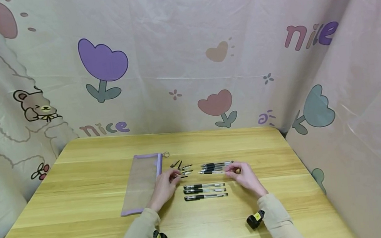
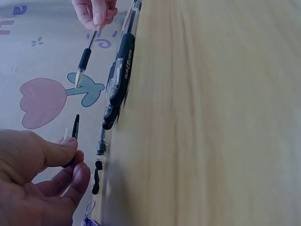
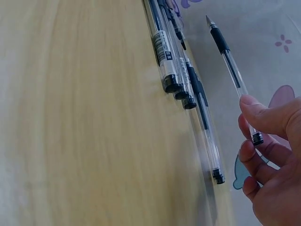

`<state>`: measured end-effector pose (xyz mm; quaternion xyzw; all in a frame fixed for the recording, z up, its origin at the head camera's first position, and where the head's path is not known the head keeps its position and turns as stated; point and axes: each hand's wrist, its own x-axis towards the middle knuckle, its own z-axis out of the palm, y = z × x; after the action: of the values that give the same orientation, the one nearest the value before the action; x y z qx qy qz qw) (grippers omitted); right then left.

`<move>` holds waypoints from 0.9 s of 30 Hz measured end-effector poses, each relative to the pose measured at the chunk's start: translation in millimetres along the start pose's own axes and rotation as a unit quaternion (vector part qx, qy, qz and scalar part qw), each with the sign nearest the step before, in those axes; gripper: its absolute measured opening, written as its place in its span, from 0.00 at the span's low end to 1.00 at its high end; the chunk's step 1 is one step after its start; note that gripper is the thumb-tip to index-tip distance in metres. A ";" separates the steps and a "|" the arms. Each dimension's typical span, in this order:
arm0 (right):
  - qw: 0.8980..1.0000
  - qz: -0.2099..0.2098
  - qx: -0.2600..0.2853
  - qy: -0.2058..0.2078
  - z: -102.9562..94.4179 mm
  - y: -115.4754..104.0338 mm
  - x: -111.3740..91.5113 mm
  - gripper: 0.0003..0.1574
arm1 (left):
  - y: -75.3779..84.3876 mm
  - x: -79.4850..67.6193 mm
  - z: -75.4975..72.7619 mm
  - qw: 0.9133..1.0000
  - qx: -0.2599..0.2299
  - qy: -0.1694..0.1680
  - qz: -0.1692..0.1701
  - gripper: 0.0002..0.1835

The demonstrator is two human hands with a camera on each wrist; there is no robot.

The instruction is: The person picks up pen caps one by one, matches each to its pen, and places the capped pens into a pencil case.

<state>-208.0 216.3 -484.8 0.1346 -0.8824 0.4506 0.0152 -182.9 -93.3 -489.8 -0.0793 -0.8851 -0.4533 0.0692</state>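
Observation:
My right hand (image 1: 244,176) pinches a clear gel pen (image 3: 229,61) near its rear end. The pen has no cap, and its tip points left toward the other hand. Between thumb and fingers, my left hand (image 1: 165,189) holds a black pen cap (image 2: 75,126) with a clip, apart from the pen tip. Several loose caps (image 1: 186,167) lie by the left fingertips. Uncapped pens (image 1: 212,164) lie just beyond the held pen. Nearer to me, three capped pens (image 1: 198,191) lie side by side, their caps to the left.
A mesh zip pouch (image 1: 140,186) with purple edging and a ring pull lies flat left of the pens, partly behind the left hand. Everything rests on a wooden table (image 1: 81,208). A printed curtain (image 1: 170,59) hangs behind the table and along its sides.

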 end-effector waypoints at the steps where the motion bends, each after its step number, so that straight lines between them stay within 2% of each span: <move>1: 1.000 0.000 0.001 0.000 0.2 -0.7 -0.1 0.09 | 1.0 0.3 0.4 1.000 -0.002 -0.002 0.002 0.09; 8: 1.000 -0.007 0.004 -0.001 1.2 -6.7 -1.1 0.07 | 6.5 2.3 4.4 0.999 -0.032 -0.016 0.024 0.08; 12: 1.000 -0.008 0.004 0.000 1.9 -9.5 -1.0 0.06 | 8.1 3.0 6.4 0.998 -0.045 -0.023 0.025 0.08; 20: 1.000 -0.016 -0.003 -0.004 3.0 -11.7 -0.5 0.04 | 10.9 3.0 8.7 0.998 -0.038 -0.024 0.034 0.09; 27: 1.000 -0.014 -0.002 -0.013 3.6 -12.6 -0.3 0.04 | 13.6 2.2 8.7 0.999 -0.028 -0.034 0.024 0.09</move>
<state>-204.2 206.4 -477.0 0.1530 -0.8813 0.4470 0.0100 -182.8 -78.2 -483.6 -0.1182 -0.8716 -0.4735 0.0473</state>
